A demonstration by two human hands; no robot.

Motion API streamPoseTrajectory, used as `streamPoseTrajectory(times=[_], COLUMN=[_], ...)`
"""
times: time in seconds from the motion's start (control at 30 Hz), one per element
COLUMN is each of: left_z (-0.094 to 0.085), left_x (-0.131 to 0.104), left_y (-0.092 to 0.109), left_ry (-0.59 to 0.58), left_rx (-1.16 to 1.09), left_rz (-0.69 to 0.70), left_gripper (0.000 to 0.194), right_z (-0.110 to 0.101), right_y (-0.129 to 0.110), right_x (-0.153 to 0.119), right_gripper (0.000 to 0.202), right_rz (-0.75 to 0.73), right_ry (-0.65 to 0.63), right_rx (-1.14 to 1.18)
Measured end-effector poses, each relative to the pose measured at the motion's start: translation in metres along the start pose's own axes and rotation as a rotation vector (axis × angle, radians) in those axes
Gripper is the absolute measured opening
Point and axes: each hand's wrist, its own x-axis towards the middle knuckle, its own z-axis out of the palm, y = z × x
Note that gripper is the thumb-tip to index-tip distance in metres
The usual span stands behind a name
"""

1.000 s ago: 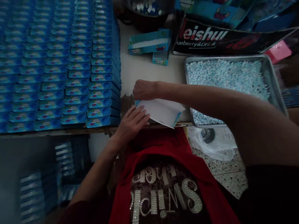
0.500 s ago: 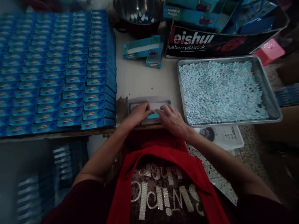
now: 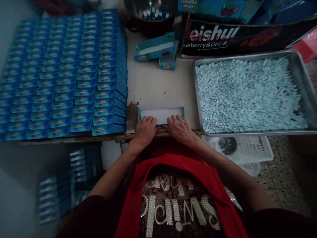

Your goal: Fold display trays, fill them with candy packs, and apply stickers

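A small open carton box (image 3: pixel 162 113), blue outside and white inside, lies at the table's front edge. My left hand (image 3: pixel 146 130) has its fingers curled over the near wall at the box's left part. On the right part of that same wall, my right hand (image 3: pixel 180 129) grips with bent fingers, the thumb low on the outer side. Inside the box only bare white card shows. Both hands cover much of its front wall.
Rows of blue boxes (image 3: pixel 84 82) fill the table's left side. To the right lies a metal tray (image 3: pixel 201 124) of pale blue candies (image 3: pixel 247 96). Behind are two open blue cartons (image 3: pixel 155 48), a metal bowl (image 3: pixel 133 8) and a black cardboard box (image 3: pixel 235 41).
Both hands have drawn back toward me, from over the box's inside to its near wall. The near flap, which was folded inward, now stands up under the fingers. The view has shifted slightly.
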Motion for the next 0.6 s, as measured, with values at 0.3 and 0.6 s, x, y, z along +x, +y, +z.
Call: streamPoseTrajectory(times=[0.3,0.6], left_z=[-0.022,-0.086], left_x=[0.011,0.109], left_y=[-0.025,-0.040], left_ry=[-0.074,0.037], left_rx=[-0.144,-0.015], left_rz=[0.281,0.412], left_gripper=[0.026,0.018], right_z=[-0.047,-0.081], right_y=[0.024,0.115], right_x=[-0.004,0.056], right_gripper=[0.032,0.027], right_rz=[-0.138,-0.531], right_ry=[-0.139,0.197], right_rx=[0.326,-0.061])
